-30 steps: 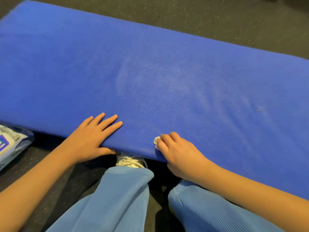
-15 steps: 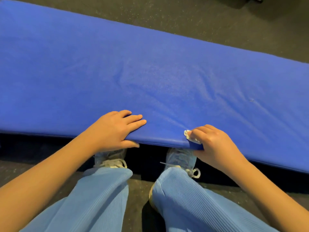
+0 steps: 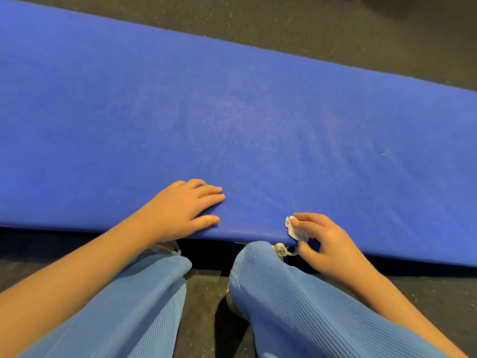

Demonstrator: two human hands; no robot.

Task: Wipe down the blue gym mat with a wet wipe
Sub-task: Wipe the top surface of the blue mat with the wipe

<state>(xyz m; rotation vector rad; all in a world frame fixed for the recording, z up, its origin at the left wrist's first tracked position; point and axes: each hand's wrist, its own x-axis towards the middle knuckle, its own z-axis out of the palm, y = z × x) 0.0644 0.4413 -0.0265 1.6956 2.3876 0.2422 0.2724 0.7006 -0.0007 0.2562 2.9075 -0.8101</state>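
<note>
Down at the near edge of the blue mat (image 3: pixel 232 120), the right hand (image 3: pixel 327 244) pinches a crumpled wipe (image 3: pixel 294 229); just beside it, the left hand (image 3: pixel 180 208) rests flat, fingers straight.

We see the mat (image 3: pixel 232 112) lying on the floor (image 3: pixel 361 34). On the mat's near edge rests our left hand (image 3: pixel 180 210). Right of it, on the same edge, our right hand (image 3: pixel 327 244) holds the wipe (image 3: pixel 295 229). Our legs (image 3: pixel 296 306) are before the mat.
</note>
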